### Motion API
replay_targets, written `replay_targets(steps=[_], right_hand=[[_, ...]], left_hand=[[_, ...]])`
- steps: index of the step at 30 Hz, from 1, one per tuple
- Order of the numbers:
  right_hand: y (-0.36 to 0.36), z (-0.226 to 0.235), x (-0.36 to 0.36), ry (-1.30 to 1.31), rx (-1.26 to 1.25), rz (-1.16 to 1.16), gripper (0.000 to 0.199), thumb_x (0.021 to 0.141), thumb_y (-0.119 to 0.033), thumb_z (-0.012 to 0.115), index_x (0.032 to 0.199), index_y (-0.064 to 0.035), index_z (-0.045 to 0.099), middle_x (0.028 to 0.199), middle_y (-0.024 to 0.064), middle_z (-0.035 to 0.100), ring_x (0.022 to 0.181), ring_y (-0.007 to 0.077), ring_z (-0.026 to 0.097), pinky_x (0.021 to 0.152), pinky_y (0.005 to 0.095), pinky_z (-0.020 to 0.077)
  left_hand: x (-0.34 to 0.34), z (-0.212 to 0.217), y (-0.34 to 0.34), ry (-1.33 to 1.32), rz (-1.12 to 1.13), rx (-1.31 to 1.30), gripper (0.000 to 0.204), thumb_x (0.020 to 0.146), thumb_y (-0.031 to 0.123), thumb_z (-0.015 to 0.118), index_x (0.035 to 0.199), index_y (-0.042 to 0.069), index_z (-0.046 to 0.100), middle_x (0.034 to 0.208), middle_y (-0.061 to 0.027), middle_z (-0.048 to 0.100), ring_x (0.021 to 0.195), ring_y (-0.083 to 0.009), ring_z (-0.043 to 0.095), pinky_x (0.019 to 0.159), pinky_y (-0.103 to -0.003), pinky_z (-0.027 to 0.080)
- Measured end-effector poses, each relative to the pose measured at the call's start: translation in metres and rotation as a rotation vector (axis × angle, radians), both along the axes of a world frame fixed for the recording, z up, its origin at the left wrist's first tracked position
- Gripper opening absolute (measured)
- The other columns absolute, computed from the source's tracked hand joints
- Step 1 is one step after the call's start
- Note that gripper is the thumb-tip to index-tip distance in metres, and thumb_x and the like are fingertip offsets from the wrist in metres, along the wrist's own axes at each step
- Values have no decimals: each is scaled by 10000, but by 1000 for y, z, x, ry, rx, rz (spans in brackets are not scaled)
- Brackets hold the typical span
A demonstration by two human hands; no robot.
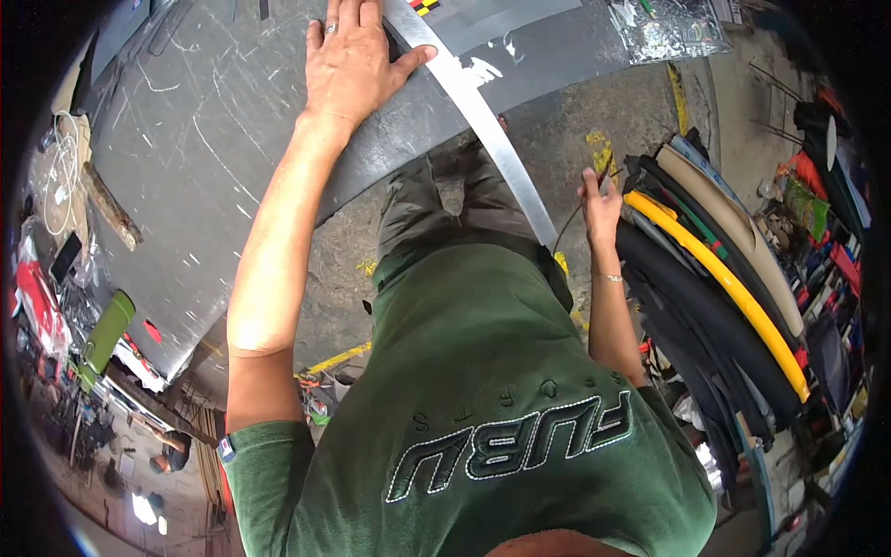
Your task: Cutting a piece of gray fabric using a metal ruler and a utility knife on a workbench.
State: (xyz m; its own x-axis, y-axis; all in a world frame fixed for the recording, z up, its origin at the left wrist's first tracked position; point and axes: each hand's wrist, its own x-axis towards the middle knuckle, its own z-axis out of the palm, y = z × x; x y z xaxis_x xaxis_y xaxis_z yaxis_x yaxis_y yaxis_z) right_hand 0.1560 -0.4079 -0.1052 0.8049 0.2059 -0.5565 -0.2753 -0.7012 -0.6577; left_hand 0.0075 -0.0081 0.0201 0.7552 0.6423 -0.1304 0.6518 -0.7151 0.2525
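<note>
My left hand (351, 74) lies flat on the grey sheet-covered table (213, 102), fingers stretched out, a ring on one of them. Its thumb reaches onto a long metal straightedge (497, 139), which slants across the sheet, past the table's near edge, down to my right side. Off the table, to the right of the straightedge, my right hand (603, 204) is closed on a thin dark strip (570, 223) that curves down toward the straightedge's lower end. A small dark tip also shows at its fingers, too small to name.
Rolls of material, including a yellow roll (719, 283) and a beige roll (733, 223), stand close to my right. Clear plastic (664, 32) lies at the table's far right. On the left are a wooden stick (111, 206), a phone (66, 257) and a green roll (108, 336).
</note>
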Motion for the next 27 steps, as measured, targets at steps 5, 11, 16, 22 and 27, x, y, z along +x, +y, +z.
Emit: replay_targets(steps=[5,11,16,22,27], right_hand=[[1,3,-12,2,46,-22,348,952,-380,758,942,-43,669,746,-25,626,656,55,539,598,236,408],[64,11,-10,22,294,268,279,946,-328,782,990,-73,679,735,-33,634,598,30,509,550,216,386],[117,40,-19,56,427,409,326,967,-336,739,1071,-28,711,837,29,700,749,75,631,630,241,477],[158,41,-34,31,404,584,380,973,-329,696,1115,23,714,938,82,740,859,127,671,753,311,526],[173,37,-45,-48,458,477,310,961,-303,708,1034,-1,721,816,26,680,760,95,571,708,295,486]], left_hand=[[-3,-5,-2,-2,26,51,903,812,457,804,1464,-43,428,1533,-243,430,1471,-400,371,1190,-544,330],[-6,-47,1,35,78,133,987,803,681,729,1545,105,426,1600,-147,380,1522,-437,256,1138,-651,346],[-8,-45,3,87,96,209,1027,777,766,683,1551,138,439,1623,-116,367,1528,-342,287,1146,-647,362],[-12,-45,7,75,63,202,1094,736,837,653,1562,157,426,1626,-71,386,1525,-292,315,1171,-659,317],[-9,-46,9,53,93,189,1067,713,781,720,1546,172,448,1608,-49,425,1507,-281,351,1172,-634,317]])
